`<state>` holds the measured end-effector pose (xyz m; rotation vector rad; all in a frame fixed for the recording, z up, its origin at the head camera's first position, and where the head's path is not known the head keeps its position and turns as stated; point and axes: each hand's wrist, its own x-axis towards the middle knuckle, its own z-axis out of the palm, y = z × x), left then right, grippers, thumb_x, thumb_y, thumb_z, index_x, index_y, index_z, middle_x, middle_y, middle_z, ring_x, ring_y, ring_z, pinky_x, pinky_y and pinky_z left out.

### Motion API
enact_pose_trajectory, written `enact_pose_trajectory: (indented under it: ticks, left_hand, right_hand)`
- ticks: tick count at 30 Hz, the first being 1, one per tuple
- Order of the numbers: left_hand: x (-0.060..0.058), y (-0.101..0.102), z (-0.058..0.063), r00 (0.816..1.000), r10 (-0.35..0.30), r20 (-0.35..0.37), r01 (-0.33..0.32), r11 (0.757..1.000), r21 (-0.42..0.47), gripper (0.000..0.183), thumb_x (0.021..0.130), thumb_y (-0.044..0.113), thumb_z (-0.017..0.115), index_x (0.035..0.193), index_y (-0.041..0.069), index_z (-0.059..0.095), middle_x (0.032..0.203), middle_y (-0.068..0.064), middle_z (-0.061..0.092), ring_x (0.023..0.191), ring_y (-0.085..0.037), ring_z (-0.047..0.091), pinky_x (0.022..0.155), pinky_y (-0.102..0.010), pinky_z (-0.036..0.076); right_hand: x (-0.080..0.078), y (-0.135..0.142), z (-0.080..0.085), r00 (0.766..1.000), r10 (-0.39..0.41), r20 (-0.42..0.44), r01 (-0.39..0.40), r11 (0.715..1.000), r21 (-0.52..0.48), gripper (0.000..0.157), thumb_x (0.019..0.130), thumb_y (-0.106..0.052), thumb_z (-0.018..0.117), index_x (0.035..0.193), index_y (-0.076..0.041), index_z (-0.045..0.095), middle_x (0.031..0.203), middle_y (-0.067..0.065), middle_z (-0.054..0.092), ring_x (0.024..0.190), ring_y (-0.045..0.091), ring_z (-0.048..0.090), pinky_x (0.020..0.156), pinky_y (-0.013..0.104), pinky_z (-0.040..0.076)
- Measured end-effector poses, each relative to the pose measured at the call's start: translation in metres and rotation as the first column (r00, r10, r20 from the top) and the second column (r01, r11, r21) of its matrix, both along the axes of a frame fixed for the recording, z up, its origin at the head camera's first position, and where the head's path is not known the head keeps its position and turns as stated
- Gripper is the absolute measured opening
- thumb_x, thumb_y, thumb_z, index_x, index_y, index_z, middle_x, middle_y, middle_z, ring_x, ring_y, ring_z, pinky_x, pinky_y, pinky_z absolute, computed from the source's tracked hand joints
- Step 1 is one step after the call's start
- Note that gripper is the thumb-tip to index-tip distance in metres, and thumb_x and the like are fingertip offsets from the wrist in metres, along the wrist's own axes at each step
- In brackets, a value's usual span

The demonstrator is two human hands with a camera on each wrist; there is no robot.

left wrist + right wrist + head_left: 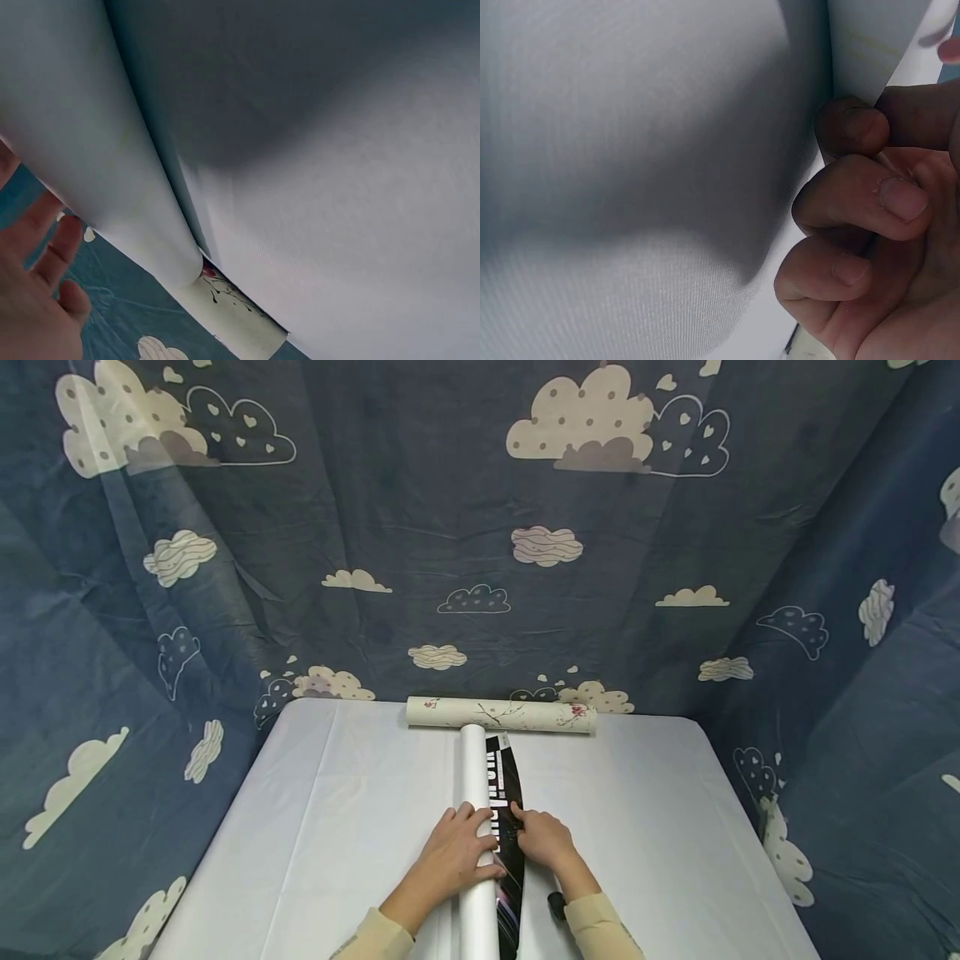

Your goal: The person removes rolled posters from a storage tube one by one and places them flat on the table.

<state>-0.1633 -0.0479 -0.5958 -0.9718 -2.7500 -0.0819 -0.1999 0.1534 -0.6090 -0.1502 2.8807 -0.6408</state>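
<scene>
A poster (508, 793), white on its back and black with white lettering on its printed face, is partly rolled into a long white tube on the table. My left hand (459, 853) rests across the tube, its fingers spread over the top; in the left wrist view its fingers lie along the roll's edge (105, 150). To the right, my right hand (545, 837) pinches the free edge of the printed strip. Close up in the right wrist view, the right hand's curled fingers (859, 199) are at the sheet's edge (862, 52).
A cream roll of flower-patterned paper (501, 714) lies crosswise at the table's back edge, just beyond the tube's far end. Beside the right sleeve is a small black object (557, 906). A dark blue cloud-print curtain (420, 510) surrounds the white table (360, 793).
</scene>
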Motion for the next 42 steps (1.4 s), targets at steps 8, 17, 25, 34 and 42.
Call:
enact_pose_trajectory:
  ticks: [8, 17, 25, 34, 42]
  left_hand:
    - [-0.002, -0.005, 0.001, 0.996, -0.069, -0.057, 0.071, 0.997, 0.026, 0.031, 0.090, 0.057, 0.074, 0.101, 0.029, 0.078, 0.148, 0.013, 0.066, 0.132, -0.016, 0.058, 0.089, -0.034, 0.044]
    - [-0.003, -0.011, -0.001, 0.995, -0.060, -0.073, 0.064, 0.997, 0.050, 0.032, 0.090, 0.054, 0.076, 0.112, 0.031, 0.078, 0.127, 0.014, 0.074, 0.103, -0.016, 0.054, 0.081, -0.031, 0.038]
    - [-0.002, -0.018, -0.002, 0.996, -0.054, -0.074, 0.055, 0.998, 0.008, 0.050, 0.095, 0.063, 0.068, 0.141, 0.043, 0.068, 0.133, 0.005, 0.068, 0.106, -0.019, 0.055, 0.082, -0.034, 0.046]
    - [-0.001, -0.020, -0.002, 0.997, -0.051, -0.060, 0.049, 0.998, -0.033, 0.041, 0.095, 0.068, 0.064, 0.127, 0.045, 0.076, 0.134, 0.008, 0.065, 0.108, -0.018, 0.053, 0.082, -0.033, 0.042]
    - [-0.004, -0.019, 0.002, 0.999, -0.036, -0.030, 0.036, 0.999, -0.020, 0.037, 0.091, 0.066, 0.069, 0.119, 0.044, 0.079, 0.141, 0.014, 0.064, 0.109, -0.015, 0.052, 0.082, -0.031, 0.038]
  right_hand:
    - [0.000, 0.002, 0.003, 1.000, -0.006, 0.009, 0.006, 1.000, 0.001, 0.056, 0.089, -0.009, 0.066, 0.145, -0.011, 0.066, 0.122, 0.024, 0.077, 0.072, 0.025, 0.056, 0.064, 0.044, 0.049]
    - [0.000, 0.006, 0.008, 1.000, -0.012, 0.016, 0.011, 1.000, 0.004, 0.056, 0.090, -0.008, 0.062, 0.145, -0.011, 0.066, 0.123, 0.024, 0.076, 0.071, 0.025, 0.051, 0.062, 0.041, 0.045]
    - [0.002, 0.012, 0.010, 1.000, -0.014, 0.012, 0.014, 1.000, 0.004, 0.056, 0.089, -0.007, 0.061, 0.144, -0.012, 0.067, 0.127, 0.025, 0.075, 0.076, 0.026, 0.057, 0.067, 0.048, 0.051]
    - [0.003, 0.018, 0.008, 0.999, -0.043, 0.029, 0.043, 0.999, 0.013, 0.057, 0.087, -0.007, 0.061, 0.144, -0.014, 0.067, 0.126, 0.026, 0.075, 0.074, 0.026, 0.053, 0.064, 0.045, 0.048]
    - [0.003, 0.022, 0.006, 0.998, -0.054, 0.016, 0.054, 0.998, 0.018, 0.056, 0.089, -0.009, 0.061, 0.144, -0.014, 0.067, 0.128, 0.025, 0.074, 0.075, 0.026, 0.055, 0.064, 0.044, 0.048]
